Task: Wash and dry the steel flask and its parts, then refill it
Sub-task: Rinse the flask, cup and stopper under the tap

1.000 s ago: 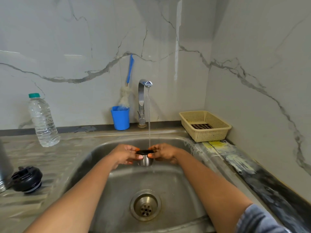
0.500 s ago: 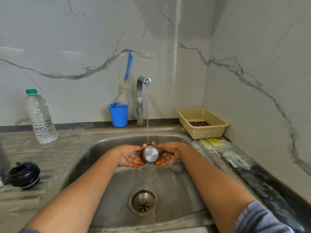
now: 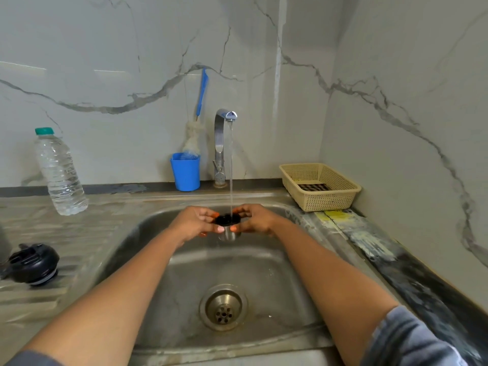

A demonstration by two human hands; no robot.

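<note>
Cup (image 3: 228, 235) was turned mouth-up again under stream (image 3: 231, 159); pinched at 9 o'clock by left hand (image 3: 194, 223), 3 o'clock by right hand (image 3: 257, 220). Rinse judged unfinished.

i see a silver flask cup (image 3: 229, 235) lined black, a blue tumbler (image 3: 185, 172), a beige latticed basket (image 3: 327, 202) — white walls (image 3: 105, 62) veined grey.

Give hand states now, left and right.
Left hand: grips the steel cup by its left side, under the running tap.
Right hand: grips the same cup by its right side.
</note>
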